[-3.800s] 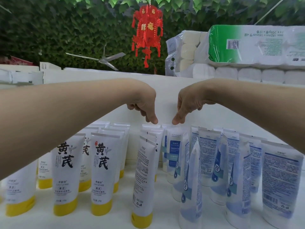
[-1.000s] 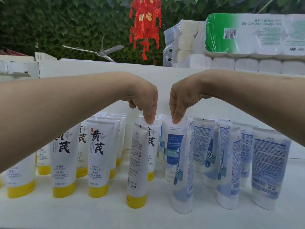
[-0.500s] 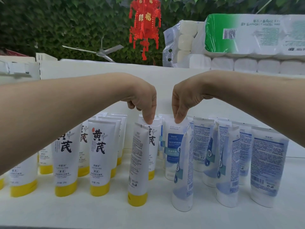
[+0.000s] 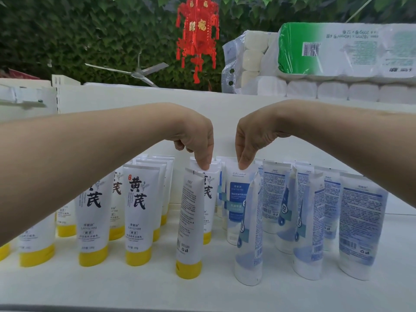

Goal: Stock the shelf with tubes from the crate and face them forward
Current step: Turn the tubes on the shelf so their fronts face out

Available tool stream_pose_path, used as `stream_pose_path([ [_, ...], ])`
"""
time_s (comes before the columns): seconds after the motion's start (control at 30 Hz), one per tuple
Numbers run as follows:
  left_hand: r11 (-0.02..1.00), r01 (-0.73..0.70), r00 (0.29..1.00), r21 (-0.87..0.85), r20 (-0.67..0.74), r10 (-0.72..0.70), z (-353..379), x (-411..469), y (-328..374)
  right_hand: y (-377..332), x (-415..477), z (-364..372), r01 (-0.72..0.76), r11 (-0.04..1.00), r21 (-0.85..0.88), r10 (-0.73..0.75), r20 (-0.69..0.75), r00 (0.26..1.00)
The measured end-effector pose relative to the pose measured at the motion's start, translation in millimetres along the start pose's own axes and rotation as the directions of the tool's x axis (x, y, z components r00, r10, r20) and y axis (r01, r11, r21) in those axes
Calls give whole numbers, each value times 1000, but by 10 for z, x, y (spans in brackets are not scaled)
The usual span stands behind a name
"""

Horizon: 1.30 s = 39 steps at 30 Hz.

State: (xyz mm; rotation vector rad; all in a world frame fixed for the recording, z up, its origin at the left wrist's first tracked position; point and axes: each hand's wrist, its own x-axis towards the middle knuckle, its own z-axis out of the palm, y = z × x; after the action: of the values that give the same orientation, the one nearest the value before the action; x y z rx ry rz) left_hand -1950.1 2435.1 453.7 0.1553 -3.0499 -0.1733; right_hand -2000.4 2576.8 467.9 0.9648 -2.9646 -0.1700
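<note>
Left hand (image 4: pixel 198 140): pinch on top crimp of front-facing yellow-cap tube (image 4: pixel 210 194), 2nd in row on shelf (image 4: pixel 112 291).
Right hand (image 4: pixel 249 140): pinch on crimp of front-facing blue tube (image 4: pixel 238 199).
Hazard: sideways yellow tube (image 4: pixel 190 221) at 6 o'clock and sideways blue tube (image 4: pixel 248 233) at 5 o'clock stand just beside the gripped tubes. A shift of either gripped tube could knock them. Rows tight, so domino fall likely.

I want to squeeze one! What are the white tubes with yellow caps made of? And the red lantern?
Yellow-capped tubes: likely soft plastic, smooth with a slight sheen; tops crimped flat. Yellow caps: seemingly harder plastic, evenly coloured. Red lantern: probably thin shiny plastic cut into openwork, though I can't be sure.
</note>
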Motion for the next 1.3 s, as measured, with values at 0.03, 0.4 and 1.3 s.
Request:
stream_pose_path([
  [0.03,1000,3,1000,-5,-1,-3,-4,-13,4,-3,-15,-2,-3,1000,-2,3,-2,1000],
  [0.4,991,106,990,84,-108,-96,-287,-394,150,-18,-492,-224,7,999,46,-1,-126,992],
  [1.3,993,-26,995,118,-92,37,-5,-604,170,-256,-737,3,-18,1000,-12,17,-80,997],
])
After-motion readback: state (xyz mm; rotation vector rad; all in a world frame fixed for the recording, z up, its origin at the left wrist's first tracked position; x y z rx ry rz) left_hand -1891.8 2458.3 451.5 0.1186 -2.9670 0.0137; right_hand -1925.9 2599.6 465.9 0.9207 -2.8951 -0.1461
